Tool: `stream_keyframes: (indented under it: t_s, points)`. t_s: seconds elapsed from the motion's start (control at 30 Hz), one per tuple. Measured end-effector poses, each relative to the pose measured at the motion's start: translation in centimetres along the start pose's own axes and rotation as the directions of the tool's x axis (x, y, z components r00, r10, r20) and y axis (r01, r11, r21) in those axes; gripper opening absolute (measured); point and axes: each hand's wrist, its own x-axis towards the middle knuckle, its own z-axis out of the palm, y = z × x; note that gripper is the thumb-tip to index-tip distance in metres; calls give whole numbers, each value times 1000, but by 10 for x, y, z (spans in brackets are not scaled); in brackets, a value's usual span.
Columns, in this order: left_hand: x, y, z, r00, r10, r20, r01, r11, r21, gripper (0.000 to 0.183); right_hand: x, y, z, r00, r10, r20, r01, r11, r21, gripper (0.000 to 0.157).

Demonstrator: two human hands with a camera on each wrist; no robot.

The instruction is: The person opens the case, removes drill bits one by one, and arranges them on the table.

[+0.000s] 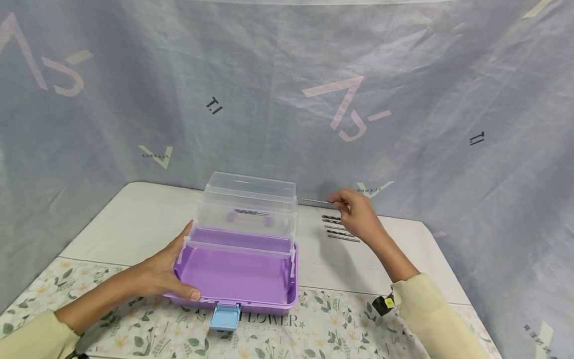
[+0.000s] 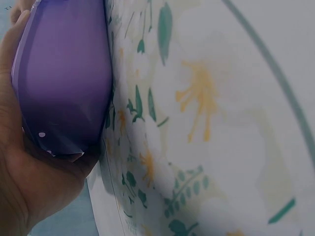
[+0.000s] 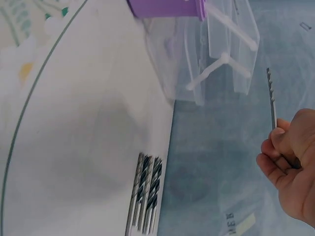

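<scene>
Between the thumb and fingers of my right hand [image 1: 356, 212] a thin drill bit [image 3: 271, 96] is pinched, raised above the table's back edge, its fluted tip pointing left. Several drill bits [image 1: 343, 238] lie in a row on the table below that hand. A purple toolbox [image 1: 293, 299] stands open at the centre, its clear trays [image 1: 248, 212] raised and tilted back. Some dark bits [image 1: 251, 213] show through the clear plastic. My left hand [image 1: 163, 271] grips the box's left end, thumb on the front rim; in the left wrist view fingers [image 2: 88, 164] wrap its end.
A light blue latch [image 1: 225, 317] hangs down at the box's front. Flower-patterned cloth [image 1: 323, 319] covers the near part of the white table [image 1: 143, 214]. A grey-blue printed curtain [image 1: 278, 99] hangs close behind and at both sides.
</scene>
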Motion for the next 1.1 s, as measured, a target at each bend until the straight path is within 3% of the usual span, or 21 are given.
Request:
stream_keyframes:
  t_s: [0.43, 0.67, 1.1]
  points:
    - [0, 0, 1, 1000, -16, 7, 16, 999, -34, 171, -25, 37, -1, 999, 35, -7, -36, 999, -36, 25]
    - [-1, 0, 0, 1000, -27, -11, 27, 1000, 13, 173, -44, 58, 9, 995, 95, 18, -93, 993, -78, 22]
    - [0, 1, 1, 1000, -9, 10, 10, 999, -52, 170, -70, 84, 18, 982, 175, 68, -167, 980, -108, 24]
